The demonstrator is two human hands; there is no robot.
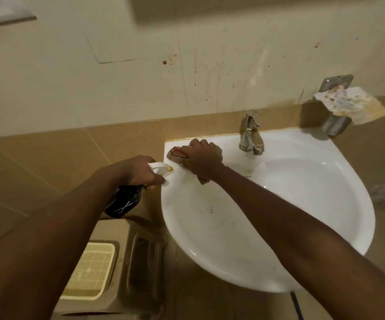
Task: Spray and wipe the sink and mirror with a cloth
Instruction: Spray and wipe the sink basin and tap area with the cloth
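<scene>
Head view, looking down at a white, glossy ceramic sink (302, 215) with a rounded front rim, fixed to a tan tiled wall. The right hand (201, 158) lies on the sink's back left corner, its fingers (206, 146) curled over a cloth (179, 153) and pressing it to the flat rim. The cloth is mostly hidden under the hand; a brownish, reddish edge shows at the fingertips and another bit near the wrist. The left hand (140, 170) grips a spray bottle (123, 202) just beside the sink's left edge, fingers wrapped round its neck under the white spray head. The bottle is dark and smooth, with a small white scissors mark, and its body tilts down and to the left. A dull metal tap (251, 135) stands at the middle of the sink's back edge. Small dark specks dot the left rim. To the back right, a metal holder (335, 122) on the wall carries a stained, crumpled sheet (353, 102). Below the bottle sits a beige plastic object with a gridded panel (90, 271).
</scene>
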